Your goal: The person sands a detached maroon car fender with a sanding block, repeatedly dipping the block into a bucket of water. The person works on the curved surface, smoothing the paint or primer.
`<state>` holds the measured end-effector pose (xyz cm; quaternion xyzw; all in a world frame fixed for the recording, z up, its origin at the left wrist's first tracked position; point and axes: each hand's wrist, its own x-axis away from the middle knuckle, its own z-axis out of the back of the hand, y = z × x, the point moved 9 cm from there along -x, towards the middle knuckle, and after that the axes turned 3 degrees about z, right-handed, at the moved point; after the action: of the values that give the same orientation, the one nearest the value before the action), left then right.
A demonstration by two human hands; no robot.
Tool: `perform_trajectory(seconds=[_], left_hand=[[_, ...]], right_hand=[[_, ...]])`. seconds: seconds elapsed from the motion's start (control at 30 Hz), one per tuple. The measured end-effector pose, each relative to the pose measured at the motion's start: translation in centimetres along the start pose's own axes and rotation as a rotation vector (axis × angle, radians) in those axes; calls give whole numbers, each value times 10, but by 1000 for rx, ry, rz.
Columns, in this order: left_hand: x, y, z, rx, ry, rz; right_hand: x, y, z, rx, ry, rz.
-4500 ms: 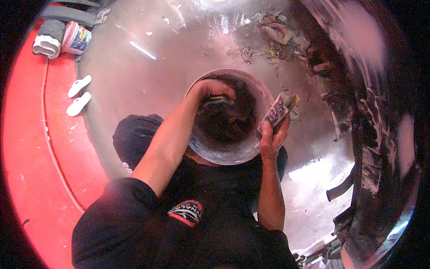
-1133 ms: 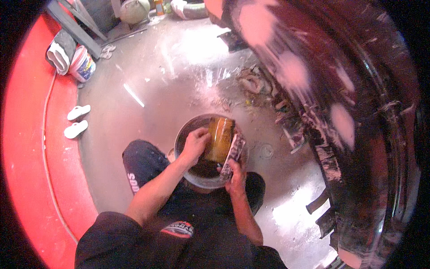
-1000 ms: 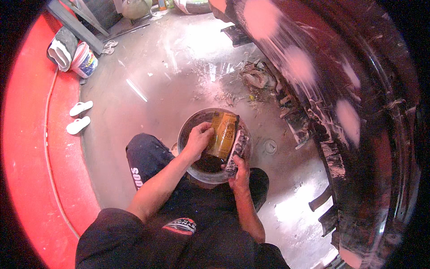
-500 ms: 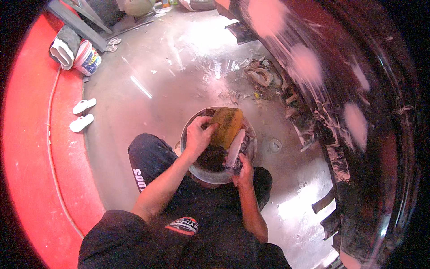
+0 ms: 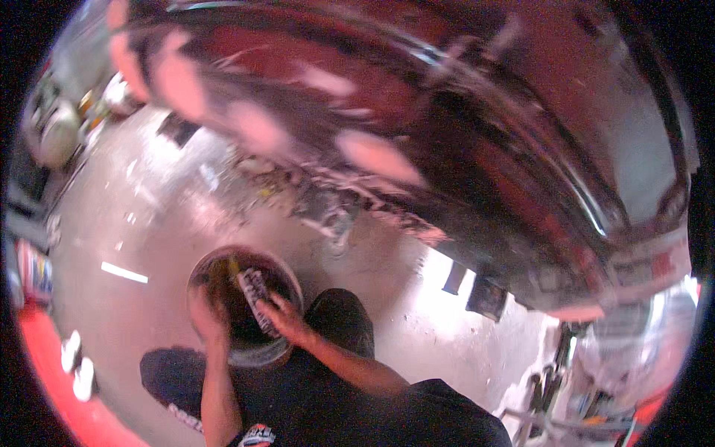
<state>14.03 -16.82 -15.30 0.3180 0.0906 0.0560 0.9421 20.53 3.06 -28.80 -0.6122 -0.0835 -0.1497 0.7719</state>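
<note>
In the head view, an oblong block with mottled black-and-white sides [image 5: 255, 298] is gripped by the nearer right hand [image 5: 285, 316], over a round, dull-walled bucket [image 5: 257, 359]; its long axis is angled from far left to near right. The left hand [image 5: 208, 309] is held apart, at the bucket's left; whether the blurred yellow sheet [image 5: 233, 266] is grasped cannot be told. A glossy, curved dark-red panel [image 5: 477, 134] is seen beyond, patched matte pink.

1 mottled black-and-white sanding block [image 5: 256, 298] is held aslant over the dark interior of 1 round, open bucket [image 5: 261, 355]; 1 yellowish sandpaper sheet [image 5: 233, 268], blurred, is seen just left of the block's upper end.
</note>
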Motion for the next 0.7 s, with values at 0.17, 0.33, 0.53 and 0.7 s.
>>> perform_trajectory(seconds=[0.17, 0.33, 0.53, 0.7], left_hand=[[-5, 27, -3, 211, -43, -29], [-15, -11, -24, 185, -123, -31], [-18, -19, -18, 137, -72, -143], [-29, -29, 0, 118, 66, -176]], right_hand=[[-1, -25, 17, -109, -35, 128], [10, -41, 20, 6, 245, 320], [-7, 1, 5, -22, 150, 76], [0, -20, -4, -193, -31, 71]])
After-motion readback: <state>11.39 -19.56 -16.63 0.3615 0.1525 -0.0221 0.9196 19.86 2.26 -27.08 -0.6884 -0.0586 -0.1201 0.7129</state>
